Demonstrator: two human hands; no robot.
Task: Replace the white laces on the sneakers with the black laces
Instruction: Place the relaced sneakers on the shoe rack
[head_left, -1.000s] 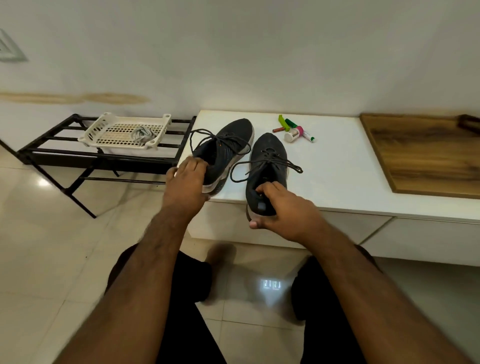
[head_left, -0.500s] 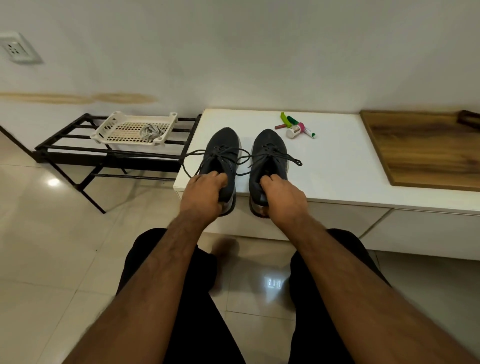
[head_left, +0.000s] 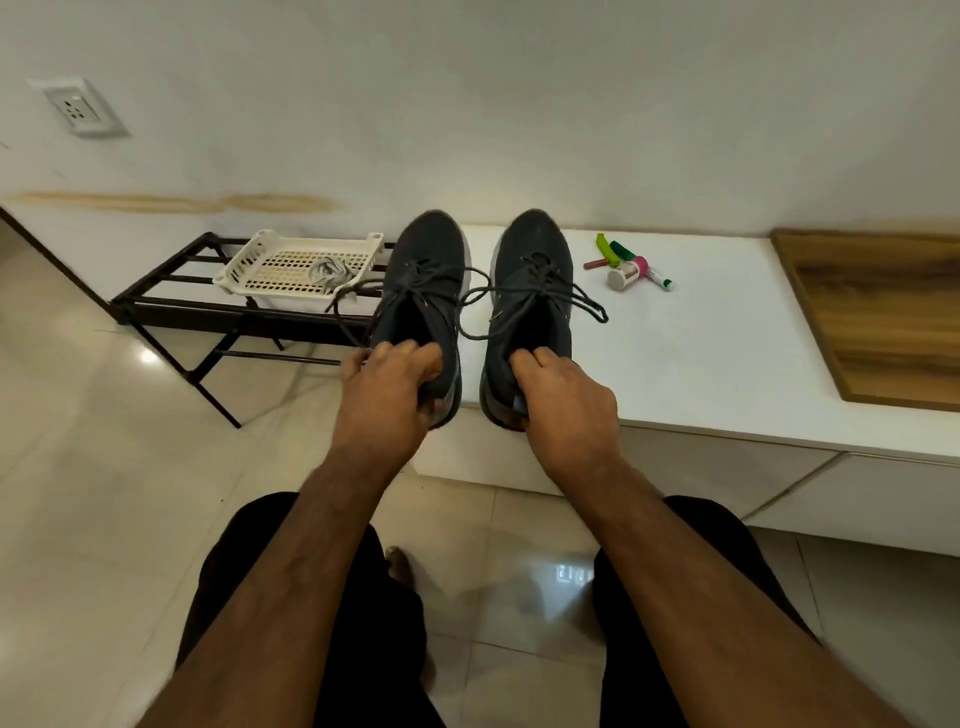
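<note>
Sneakers of dark grey knit, a matched pair, are held by the heels at the near edge of a white bench top (head_left: 727, 338): the left sneaker (head_left: 423, 291) is gripped by the left hand (head_left: 387, 395), the right sneaker (head_left: 532, 291) by the right hand (head_left: 563, 400), fingers curled into each collar. Black laces (head_left: 540, 296) are seen already threaded through both uppers, their loose ends trailing sideways and untied, so the swap is judged all but finished, with only tying or tidying possibly left. Farther off, a bundle of pale laces (head_left: 326, 270), apparently those removed, is seen in a white perforated plastic tray (head_left: 249, 267) on a black metal rack (head_left: 171, 306).
</note>
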